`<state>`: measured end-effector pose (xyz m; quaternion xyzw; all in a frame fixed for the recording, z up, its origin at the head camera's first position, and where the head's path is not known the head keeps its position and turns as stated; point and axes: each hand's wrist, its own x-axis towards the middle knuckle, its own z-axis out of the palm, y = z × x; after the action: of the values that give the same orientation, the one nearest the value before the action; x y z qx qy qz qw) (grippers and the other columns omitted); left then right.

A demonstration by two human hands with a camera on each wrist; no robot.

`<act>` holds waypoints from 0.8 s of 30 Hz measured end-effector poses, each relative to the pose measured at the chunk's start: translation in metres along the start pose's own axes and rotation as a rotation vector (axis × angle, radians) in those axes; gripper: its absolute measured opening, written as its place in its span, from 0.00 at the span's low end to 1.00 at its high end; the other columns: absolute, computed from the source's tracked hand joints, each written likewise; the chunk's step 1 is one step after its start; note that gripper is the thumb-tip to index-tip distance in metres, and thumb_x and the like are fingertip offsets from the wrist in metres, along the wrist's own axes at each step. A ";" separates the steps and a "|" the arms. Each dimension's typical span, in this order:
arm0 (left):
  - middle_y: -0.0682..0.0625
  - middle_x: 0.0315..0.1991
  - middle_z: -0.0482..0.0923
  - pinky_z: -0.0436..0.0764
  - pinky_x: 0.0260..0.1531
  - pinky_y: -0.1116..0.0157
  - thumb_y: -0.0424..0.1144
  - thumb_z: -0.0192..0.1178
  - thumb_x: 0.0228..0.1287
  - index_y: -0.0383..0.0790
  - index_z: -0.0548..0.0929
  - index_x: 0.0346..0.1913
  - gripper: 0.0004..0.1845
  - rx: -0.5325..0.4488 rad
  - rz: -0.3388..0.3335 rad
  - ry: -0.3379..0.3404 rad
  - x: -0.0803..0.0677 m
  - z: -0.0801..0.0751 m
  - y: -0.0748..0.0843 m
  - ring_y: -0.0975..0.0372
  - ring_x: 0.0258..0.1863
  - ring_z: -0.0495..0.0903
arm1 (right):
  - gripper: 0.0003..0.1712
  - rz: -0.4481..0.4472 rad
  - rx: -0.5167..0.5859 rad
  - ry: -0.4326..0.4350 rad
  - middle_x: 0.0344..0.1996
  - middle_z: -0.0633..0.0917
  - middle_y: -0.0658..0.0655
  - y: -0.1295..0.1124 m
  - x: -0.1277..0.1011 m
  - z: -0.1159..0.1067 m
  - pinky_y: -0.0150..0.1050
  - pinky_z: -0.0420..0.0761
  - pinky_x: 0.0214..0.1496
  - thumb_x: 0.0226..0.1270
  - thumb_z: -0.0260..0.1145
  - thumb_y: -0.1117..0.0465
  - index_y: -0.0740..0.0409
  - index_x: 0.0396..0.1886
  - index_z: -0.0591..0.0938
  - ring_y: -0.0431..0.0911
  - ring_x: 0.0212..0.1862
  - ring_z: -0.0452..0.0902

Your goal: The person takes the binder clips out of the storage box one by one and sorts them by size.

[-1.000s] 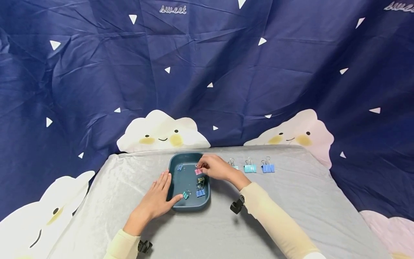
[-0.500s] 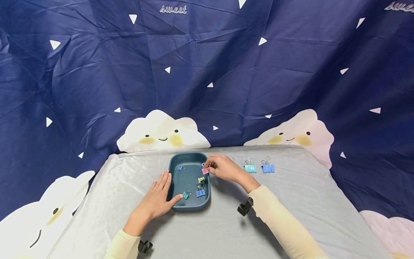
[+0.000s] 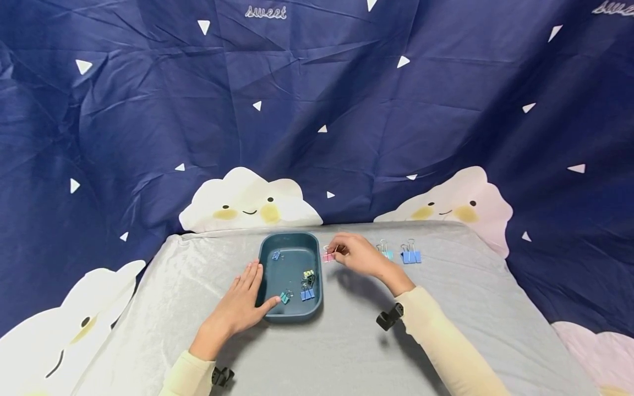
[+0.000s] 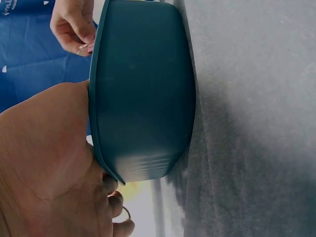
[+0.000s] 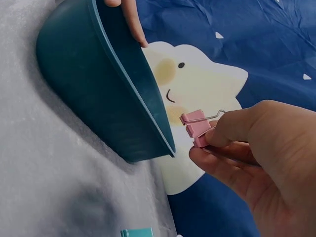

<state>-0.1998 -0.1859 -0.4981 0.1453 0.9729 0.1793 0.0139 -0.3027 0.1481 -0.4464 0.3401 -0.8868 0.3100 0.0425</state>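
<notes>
A pink binder clip (image 5: 197,126) is pinched between the thumb and fingers of my right hand (image 3: 358,254), held in the air just past the right rim of the teal tray (image 3: 289,317). My left hand (image 3: 236,301) rests on the tray's left rim with fingers extended, the thumb lying over the front corner. Inside the tray lie a small blue binder clip (image 3: 276,256) at the back left, a green binder clip (image 3: 284,297) at the front, a larger blue binder clip (image 3: 307,293) and a yellow-patterned binder clip (image 3: 309,274) along the right side.
On the grey cloth (image 3: 356,352), right of the tray, stand a turquoise binder clip (image 3: 389,254), partly behind the right hand, and a blue binder clip (image 3: 411,257). A dark blue curtain (image 3: 317,82) with clouds hangs behind.
The right hand has carried the pink binder clip from inside the tray rightward over its rim, now covering part of the clip row. My left hand has stayed put.
</notes>
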 end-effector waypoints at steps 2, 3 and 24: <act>0.36 0.88 0.42 0.53 0.84 0.39 0.69 0.54 0.76 0.29 0.50 0.85 0.55 0.000 -0.001 -0.004 0.000 0.000 0.000 0.42 0.87 0.45 | 0.08 0.012 0.009 0.002 0.39 0.88 0.49 0.003 -0.003 -0.002 0.38 0.86 0.49 0.68 0.70 0.69 0.54 0.42 0.89 0.38 0.40 0.83; 0.36 0.88 0.42 0.53 0.84 0.39 0.69 0.54 0.76 0.29 0.50 0.85 0.55 -0.002 0.000 -0.004 0.000 0.000 0.000 0.42 0.87 0.45 | 0.08 0.018 0.014 0.005 0.39 0.88 0.49 0.004 -0.005 -0.004 0.38 0.86 0.49 0.68 0.70 0.70 0.54 0.42 0.89 0.38 0.40 0.83; 0.36 0.88 0.42 0.53 0.84 0.38 0.68 0.56 0.76 0.28 0.49 0.85 0.55 0.001 0.000 0.003 0.002 0.002 -0.001 0.42 0.87 0.45 | 0.07 0.076 0.035 0.036 0.40 0.89 0.47 0.024 -0.038 -0.014 0.38 0.87 0.49 0.69 0.71 0.68 0.53 0.42 0.90 0.39 0.41 0.83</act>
<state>-0.2014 -0.1858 -0.5004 0.1452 0.9730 0.1793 0.0123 -0.2904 0.1922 -0.4588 0.3014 -0.8926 0.3328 0.0405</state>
